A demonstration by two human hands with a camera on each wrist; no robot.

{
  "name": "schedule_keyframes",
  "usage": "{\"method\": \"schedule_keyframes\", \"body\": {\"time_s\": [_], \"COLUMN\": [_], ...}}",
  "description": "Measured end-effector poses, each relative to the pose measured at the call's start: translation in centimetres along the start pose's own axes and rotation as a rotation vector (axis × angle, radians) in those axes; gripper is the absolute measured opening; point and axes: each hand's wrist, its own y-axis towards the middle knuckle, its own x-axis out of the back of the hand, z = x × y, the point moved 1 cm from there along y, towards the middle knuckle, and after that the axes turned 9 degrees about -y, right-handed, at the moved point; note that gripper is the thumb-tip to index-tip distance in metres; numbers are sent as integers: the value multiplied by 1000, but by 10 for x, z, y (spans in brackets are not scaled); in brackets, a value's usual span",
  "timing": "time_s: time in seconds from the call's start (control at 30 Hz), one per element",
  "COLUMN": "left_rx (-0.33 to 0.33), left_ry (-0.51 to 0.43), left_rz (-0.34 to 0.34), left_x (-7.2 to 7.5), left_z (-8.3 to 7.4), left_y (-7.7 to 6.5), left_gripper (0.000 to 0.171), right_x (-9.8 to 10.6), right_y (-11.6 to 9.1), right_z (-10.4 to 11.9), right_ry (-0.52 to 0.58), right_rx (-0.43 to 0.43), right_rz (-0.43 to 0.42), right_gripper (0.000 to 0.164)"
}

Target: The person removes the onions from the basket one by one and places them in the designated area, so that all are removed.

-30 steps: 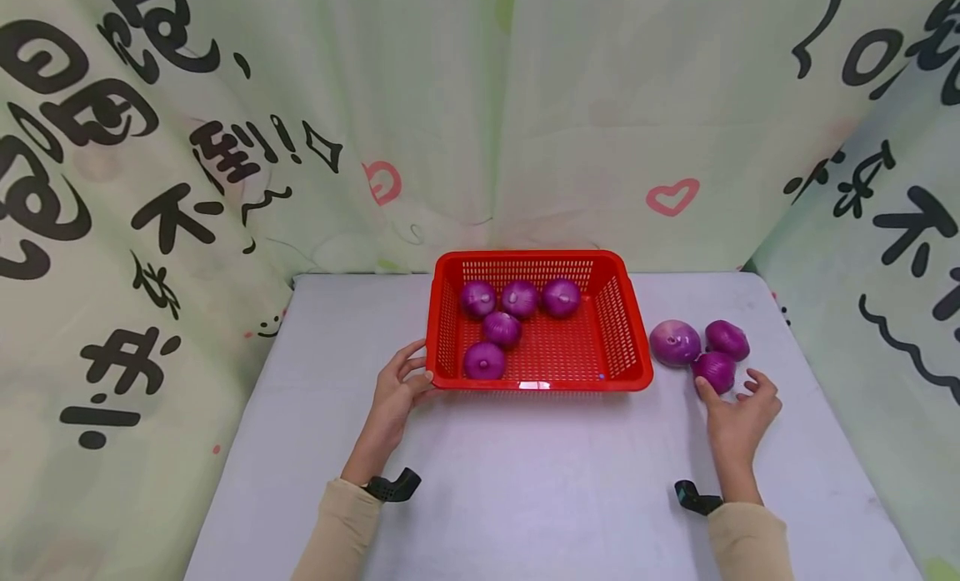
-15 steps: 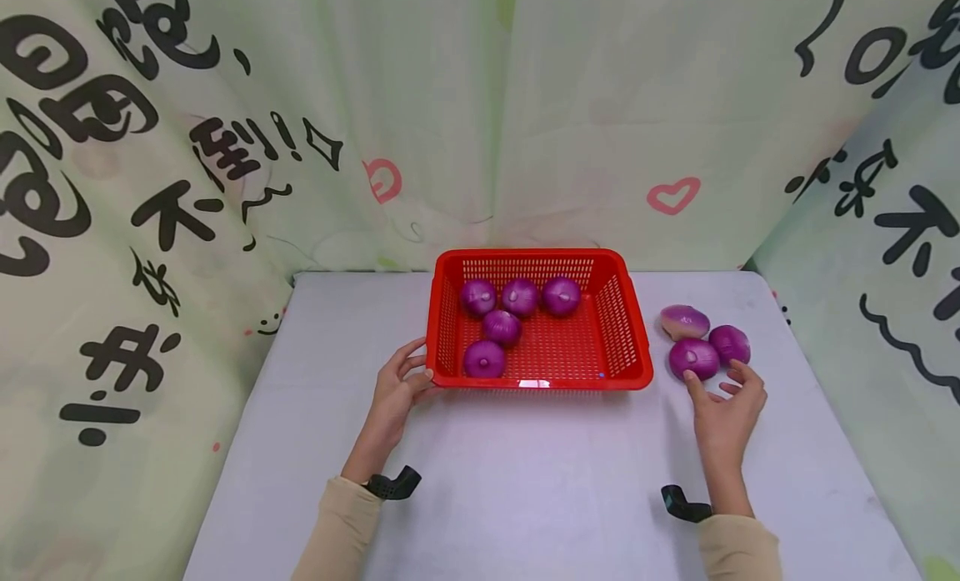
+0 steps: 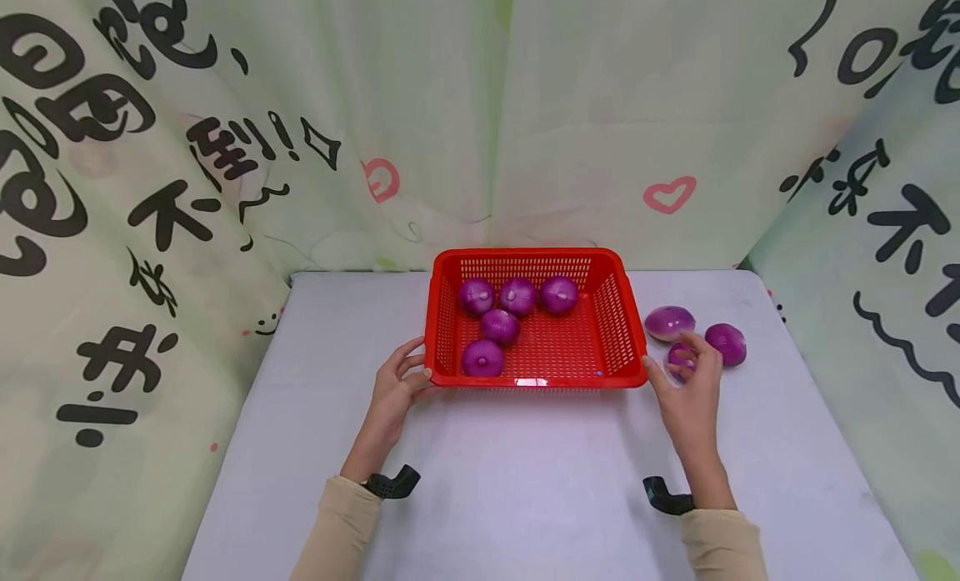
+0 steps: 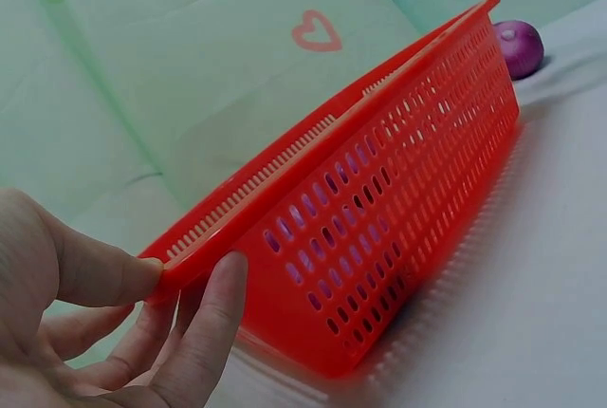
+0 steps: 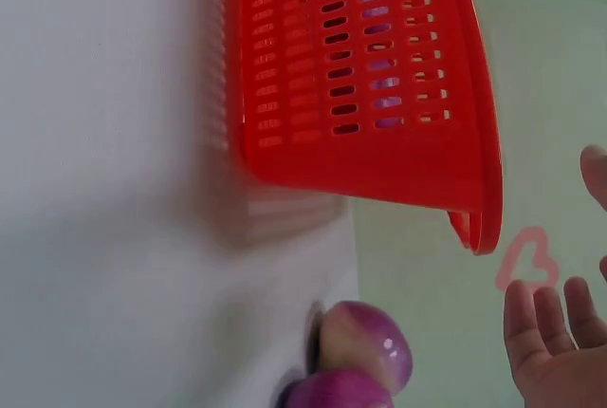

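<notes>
A red perforated plastic basket (image 3: 540, 383) sits at the back of the table with several purple onions (image 3: 483, 358) inside. My left hand (image 3: 393, 388) pinches its front left corner; the left wrist view has the thumb over the rim (image 4: 237, 228) and fingers below. My right hand (image 3: 692, 402) is at the basket's front right corner, its thumb tip overlapping the rim in the head view. Its fingers are spread and hold nothing in the right wrist view. Three loose onions lie beyond it: one behind (image 3: 670, 323), one to the right (image 3: 725, 345), and one partly hidden by the fingers.
A white-covered table (image 3: 525, 481) reaches up to a pale green printed curtain (image 3: 570, 114) at the back and sides. A black wrist camera (image 3: 395, 484) is strapped on the left wrist, another (image 3: 667, 497) on the right.
My right hand has moved left from the loose onions to the basket's corner. Those onions have shifted and rolled a little. The left hand and basket have stayed in place.
</notes>
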Motion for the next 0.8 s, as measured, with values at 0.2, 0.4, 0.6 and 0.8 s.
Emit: {"method": "schedule_keyframes", "body": {"time_s": [0.2, 0.4, 0.6, 0.8], "left_rx": [1, 3, -1, -3], "left_ry": [-6, 2, 11, 6], "left_rz": [3, -2, -7, -5], "left_x": [0, -1, -1, -1], "left_z": [0, -1, -3, -3], "left_y": [0, 0, -1, -1], "left_gripper": [59, 59, 59, 59], "right_x": [-9, -17, -25, -35], "right_y": [-2, 1, 6, 12], "right_z": [10, 19, 31, 40], "right_ry": [-16, 5, 36, 71], "right_rx": [196, 317, 345, 272], "right_rz": [78, 226, 413, 606], "right_gripper": [70, 71, 64, 63]}}
